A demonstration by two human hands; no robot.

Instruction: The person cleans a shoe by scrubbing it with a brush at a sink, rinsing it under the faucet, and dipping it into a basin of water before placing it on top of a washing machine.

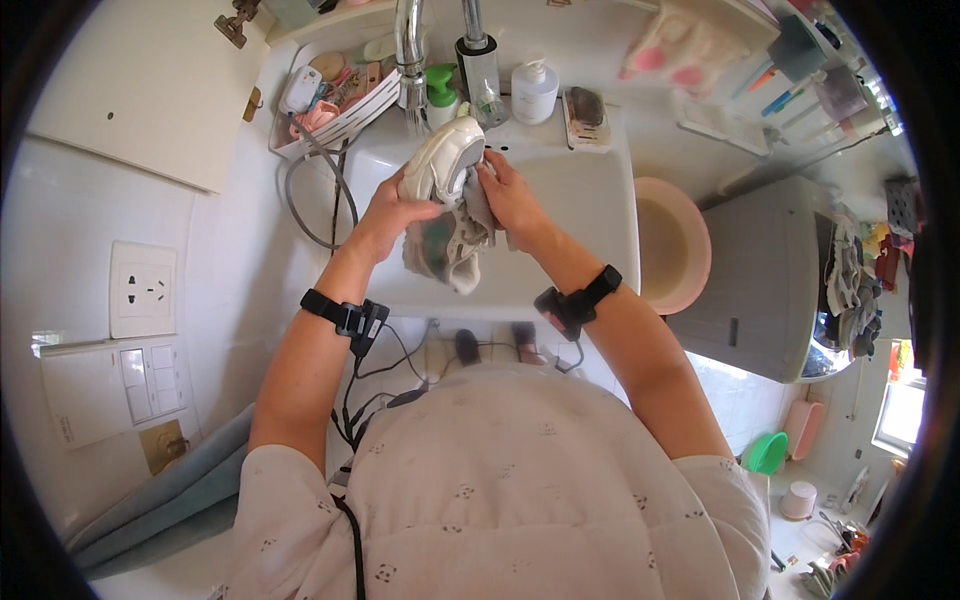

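Note:
Over the white sink I hold a white shoe, its opening with grey lining turned toward the right. My left hand is closed round the shoe's left side, thumb across it. A wet-looking grey-white cloth with a greenish patch hangs below the shoe. My right hand is closed on part of this cloth, against the shoe's right side. Its fingertips are partly hidden behind the cloth and shoe.
A faucet rises behind the shoe. A white pump bottle, a soap dish and a basket of small items line the sink's back. Right of it stand a pink basin of cloudy water and a grey washing machine.

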